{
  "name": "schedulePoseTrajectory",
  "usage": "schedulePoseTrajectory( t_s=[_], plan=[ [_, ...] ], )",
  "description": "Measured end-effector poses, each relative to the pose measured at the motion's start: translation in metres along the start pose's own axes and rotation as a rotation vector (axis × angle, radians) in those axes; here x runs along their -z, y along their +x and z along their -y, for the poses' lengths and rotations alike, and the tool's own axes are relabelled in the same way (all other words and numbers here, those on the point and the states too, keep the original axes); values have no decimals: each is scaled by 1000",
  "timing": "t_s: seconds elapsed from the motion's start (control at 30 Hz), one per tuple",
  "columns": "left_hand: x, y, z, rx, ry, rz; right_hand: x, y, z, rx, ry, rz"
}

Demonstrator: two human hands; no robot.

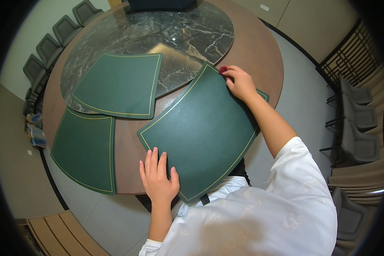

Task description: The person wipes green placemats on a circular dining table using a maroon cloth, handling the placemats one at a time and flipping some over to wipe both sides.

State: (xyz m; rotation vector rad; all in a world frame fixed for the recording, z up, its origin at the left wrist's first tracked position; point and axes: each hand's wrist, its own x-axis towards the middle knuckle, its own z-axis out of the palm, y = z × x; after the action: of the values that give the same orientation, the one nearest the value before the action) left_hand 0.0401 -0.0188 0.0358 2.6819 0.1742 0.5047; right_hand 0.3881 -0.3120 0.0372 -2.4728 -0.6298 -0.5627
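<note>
A green placemat [200, 132], fan-shaped with a thin gold border, lies in front of me, its near edge reaching past the table toward my shirt. My left hand [160, 179] rests at its left edge with the fingers spread, the thumb against the mat. At the far right edge my right hand [239, 81] pinches a small dark red, soft-looking thing [224, 69]; its kind is unclear. Two more green placemats lie to the left: one on the marble turntable [119, 85], the other on the table rim [83, 149]. Another green corner [263, 95] peeks out beneath my right forearm.
The round brown wooden table [260, 55] carries a dark, white-veined marble turntable [192, 34]. A dark object [162, 4] stands at its far side. Grey chairs line the left wall [49, 49] and the right side [358, 141]. A slatted wooden bench [64, 232] is at lower left.
</note>
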Motion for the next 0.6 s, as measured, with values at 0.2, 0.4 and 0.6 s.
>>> schedulePoseTrajectory(
  t_s=[0.2, 0.4, 0.6],
  plan=[
    [0, -2, 2, 6, 12, 14, 39, -46, -30, -112, -105, -30],
    [0, -2, 2, -12, 16, 21, 71, -92, -52, -225, -196, -94],
    [-3, -2, 1, -31, 47, 15, 71, -113, -22, -196, -152, -115]
  ],
)
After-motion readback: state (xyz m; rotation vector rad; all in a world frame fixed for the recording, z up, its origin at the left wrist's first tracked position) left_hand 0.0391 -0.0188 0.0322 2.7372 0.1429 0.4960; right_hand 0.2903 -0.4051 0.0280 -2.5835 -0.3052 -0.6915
